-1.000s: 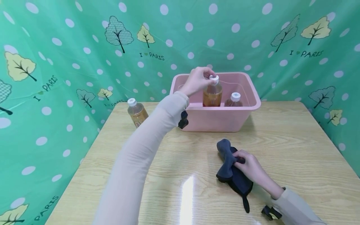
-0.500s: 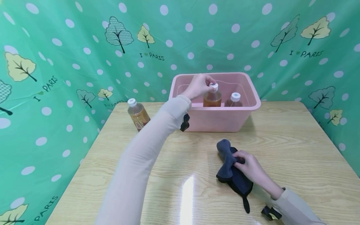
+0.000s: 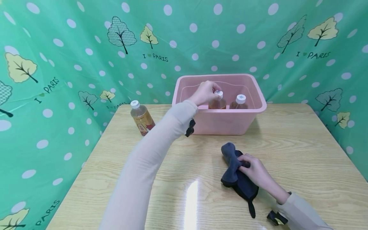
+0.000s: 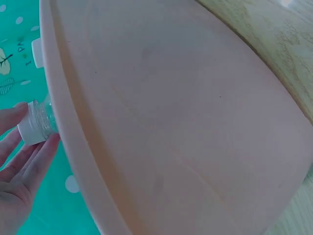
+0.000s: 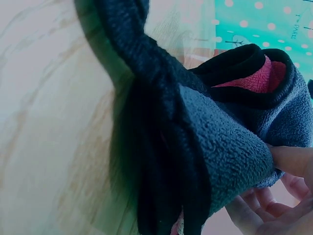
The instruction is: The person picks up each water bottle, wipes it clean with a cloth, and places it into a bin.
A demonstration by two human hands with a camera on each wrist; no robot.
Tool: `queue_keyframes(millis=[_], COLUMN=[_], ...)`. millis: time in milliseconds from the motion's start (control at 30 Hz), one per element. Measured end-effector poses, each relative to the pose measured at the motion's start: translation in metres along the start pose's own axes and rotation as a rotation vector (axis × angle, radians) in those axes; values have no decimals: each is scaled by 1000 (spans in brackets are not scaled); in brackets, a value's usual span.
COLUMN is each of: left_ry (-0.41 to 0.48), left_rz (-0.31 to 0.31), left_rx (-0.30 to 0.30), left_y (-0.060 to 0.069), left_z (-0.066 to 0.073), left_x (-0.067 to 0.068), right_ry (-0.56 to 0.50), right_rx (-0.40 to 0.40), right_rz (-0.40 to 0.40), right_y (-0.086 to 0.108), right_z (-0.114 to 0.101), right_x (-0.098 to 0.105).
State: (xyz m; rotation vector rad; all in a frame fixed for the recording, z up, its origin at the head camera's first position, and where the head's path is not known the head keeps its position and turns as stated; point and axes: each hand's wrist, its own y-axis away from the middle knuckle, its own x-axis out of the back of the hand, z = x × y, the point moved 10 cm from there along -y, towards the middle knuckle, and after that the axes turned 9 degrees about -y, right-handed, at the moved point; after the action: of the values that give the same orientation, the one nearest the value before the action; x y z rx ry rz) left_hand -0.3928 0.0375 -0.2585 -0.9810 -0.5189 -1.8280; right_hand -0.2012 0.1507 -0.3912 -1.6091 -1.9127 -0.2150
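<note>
My left hand (image 3: 203, 92) pinches the white cap of a bottle of amber drink (image 3: 217, 104) standing low inside the pink bin (image 3: 221, 124). In the left wrist view, thumb and fingers surround the white cap (image 4: 32, 126) just past the bin's rim; the wall hides the bottle's lower part. My right hand (image 3: 254, 169) pinches a dark grey cloth (image 3: 231, 174) on the table. Black edging and a pink inner side show on the folded cloth (image 5: 230, 142) in the right wrist view. Whether the bottle touches the bin floor is hidden.
A second capped bottle (image 3: 239, 104) stands in the bin, right of the held one. Another labelled bottle (image 3: 142, 119) is on the wooden table (image 3: 302, 143) at the left, partly behind my left sleeve. A green patterned curtain (image 3: 244, 51) hangs behind and beside the table.
My left hand has lowered the bottle deeper into the bin, so less of it shows above the front rim. The right hand and cloth have stayed in place.
</note>
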Motion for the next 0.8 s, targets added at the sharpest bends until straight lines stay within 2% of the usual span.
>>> queue_keyframes(millis=[367, 800], left_ry=[-66, -86], left_rz=[-17, -29], left_rx=[-20, -26], left_y=[-2, -3], left_z=[-3, -7], left_x=[-10, -16], right_ry=[7, -13], right_rx=[17, -21], right_rz=[6, -9], right_y=[0, -1], right_z=[-3, 0], right_x=[0, -1])
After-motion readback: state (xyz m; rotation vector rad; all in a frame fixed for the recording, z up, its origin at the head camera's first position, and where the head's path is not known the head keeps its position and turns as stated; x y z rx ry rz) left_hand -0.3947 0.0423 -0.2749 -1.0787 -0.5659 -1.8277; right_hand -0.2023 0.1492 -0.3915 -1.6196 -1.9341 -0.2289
